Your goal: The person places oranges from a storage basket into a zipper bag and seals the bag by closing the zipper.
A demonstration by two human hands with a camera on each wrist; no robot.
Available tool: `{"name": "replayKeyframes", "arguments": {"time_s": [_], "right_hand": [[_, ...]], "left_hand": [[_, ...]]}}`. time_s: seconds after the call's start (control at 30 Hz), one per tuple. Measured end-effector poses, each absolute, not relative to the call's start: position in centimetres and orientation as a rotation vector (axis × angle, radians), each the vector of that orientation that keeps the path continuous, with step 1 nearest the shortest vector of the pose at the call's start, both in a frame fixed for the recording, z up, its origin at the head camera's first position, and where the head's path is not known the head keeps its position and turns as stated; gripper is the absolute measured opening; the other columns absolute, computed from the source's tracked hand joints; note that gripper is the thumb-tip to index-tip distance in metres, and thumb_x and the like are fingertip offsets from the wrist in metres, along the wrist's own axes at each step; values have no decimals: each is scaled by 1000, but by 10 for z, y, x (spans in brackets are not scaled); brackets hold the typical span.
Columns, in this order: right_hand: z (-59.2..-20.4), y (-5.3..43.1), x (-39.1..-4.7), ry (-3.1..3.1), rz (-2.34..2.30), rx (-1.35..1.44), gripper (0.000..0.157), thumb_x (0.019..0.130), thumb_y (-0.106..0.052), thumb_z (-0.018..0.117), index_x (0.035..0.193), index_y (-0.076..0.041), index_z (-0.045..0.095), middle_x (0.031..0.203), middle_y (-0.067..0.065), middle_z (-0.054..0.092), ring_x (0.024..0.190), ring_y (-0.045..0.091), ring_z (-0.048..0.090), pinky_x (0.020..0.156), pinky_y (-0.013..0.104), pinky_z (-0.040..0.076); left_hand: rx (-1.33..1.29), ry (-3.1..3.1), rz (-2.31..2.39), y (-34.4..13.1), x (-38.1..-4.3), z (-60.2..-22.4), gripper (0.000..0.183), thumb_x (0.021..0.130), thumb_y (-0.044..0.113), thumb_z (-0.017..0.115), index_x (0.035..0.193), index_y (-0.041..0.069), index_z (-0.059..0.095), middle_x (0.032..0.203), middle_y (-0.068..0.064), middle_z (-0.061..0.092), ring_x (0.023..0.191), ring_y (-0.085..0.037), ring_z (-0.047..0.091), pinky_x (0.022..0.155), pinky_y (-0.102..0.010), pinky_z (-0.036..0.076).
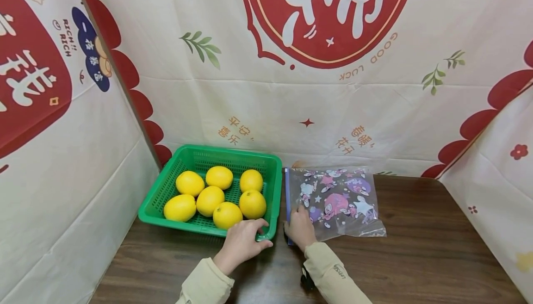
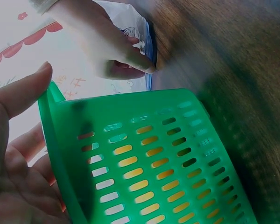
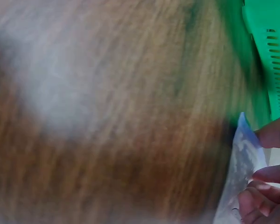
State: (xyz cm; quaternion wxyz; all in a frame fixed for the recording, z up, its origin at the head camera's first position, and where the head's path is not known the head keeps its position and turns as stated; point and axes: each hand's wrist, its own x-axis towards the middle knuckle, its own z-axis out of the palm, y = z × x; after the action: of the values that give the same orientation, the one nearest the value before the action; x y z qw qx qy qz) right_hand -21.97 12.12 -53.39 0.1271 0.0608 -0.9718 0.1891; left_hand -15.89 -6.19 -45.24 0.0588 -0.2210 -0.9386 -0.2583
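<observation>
While the right hand (image 1: pixel 300 227) pinches the zip-lock bag (image 1: pixel 338 202), seemingly steadying it, I can't tell whether the left hand (image 1: pixel 242 245) grips the lower-left basket (image 1: pixel 276 188).

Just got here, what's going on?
A person is working at a dark wooden table. Their left grip is over the near right corner of a green basket; whether it holds the rim isn't clear. Their right grip pinches the blue-edged side of a printed clear bag, which lies to the basket's right. Seven lemons sit in the basket; none shows in the bag.
</observation>
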Motion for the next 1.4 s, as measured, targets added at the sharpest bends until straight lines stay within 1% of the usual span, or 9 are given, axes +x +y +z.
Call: {"name": "replayKeyframes", "arguments": {"time_s": [0.1, 0.2, 0.33, 0.4, 0.53, 0.7, 0.87, 1.2, 1.4], "right_hand": [[-539, 123, -221, -2789, 601, 181, 29, 69, -11, 71, 87, 10, 62, 87, 19, 52, 81, 37, 55, 65, 48, 49], [-542, 124, -222, -2748, 634, 184, 21, 68, -7, 68, 81, 9, 63, 83, 18, 53, 75, 36, 58, 63, 47, 49], [-541, 123, -221, -2717, 671, 163, 12, 64, -3, 64, 73, 6, 60, 80, 17, 54, 66, 36, 58, 59, 46, 48], [-539, 122, -221, -2714, 701, 143, 9, 63, -1, 62, 69, 3, 57, 75, 17, 55, 63, 36, 58, 56, 46, 47], [-537, 123, -221, -2726, 765, 95, 8, 63, 2, 60, 62, -2, 53, 64, 15, 56, 60, 36, 59, 53, 45, 46], [-535, 127, -220, -2704, 834, 110, 6, 62, 5, 60, 66, 1, 57, 58, 12, 57, 57, 30, 58, 53, 41, 46], [-531, 130, -219, -2669, 864, 146, 10, 61, 6, 61, 70, 4, 60, 57, 6, 54, 54, 22, 53, 51, 35, 45], [-510, 139, -213, -2586, 842, 239, 9, 60, 5, 59, 68, 2, 59, 57, 3, 53, 54, 19, 50, 51, 33, 43], [-493, 142, -209, -2538, 846, 240, 9, 59, 6, 59, 68, 2, 60, 56, 2, 52, 52, 15, 49, 49, 29, 43]], "left_hand": [[-666, -2840, -776, -62, -159, -453, 35, 69, 37, 76, 95, 16, 66, 76, 8, 65, 66, -9, 60, 48, -20, 40], [-663, -2838, -767, -63, -159, -453, 34, 69, 37, 76, 94, 17, 66, 76, 9, 65, 66, -9, 59, 48, -20, 40], [-661, -2844, -771, -63, -160, -453, 33, 69, 36, 76, 94, 18, 66, 76, 8, 64, 66, -9, 59, 48, -20, 40], [-660, -2849, -772, -62, -160, -453, 32, 70, 36, 76, 94, 18, 66, 76, 8, 64, 66, -9, 59, 48, -20, 39], [-658, -2854, -771, -62, -160, -453, 31, 70, 36, 76, 94, 18, 66, 76, 9, 64, 66, -9, 59, 47, -20, 39], [-662, -2862, -773, -63, -159, -452, 32, 70, 37, 76, 94, 18, 66, 76, 9, 64, 65, -9, 59, 47, -20, 38], [-671, -2866, -769, -63, -160, -452, 33, 71, 39, 75, 94, 17, 66, 76, 9, 64, 65, -8, 59, 47, -19, 38], [-659, -2868, -752, -63, -160, -453, 31, 70, 38, 75, 93, 19, 65, 76, 10, 64, 65, -8, 58, 46, -20, 37], [-650, -2863, -755, -63, -159, -453, 31, 70, 38, 76, 93, 19, 65, 76, 10, 64, 64, -8, 58, 45, -20, 37]]}}
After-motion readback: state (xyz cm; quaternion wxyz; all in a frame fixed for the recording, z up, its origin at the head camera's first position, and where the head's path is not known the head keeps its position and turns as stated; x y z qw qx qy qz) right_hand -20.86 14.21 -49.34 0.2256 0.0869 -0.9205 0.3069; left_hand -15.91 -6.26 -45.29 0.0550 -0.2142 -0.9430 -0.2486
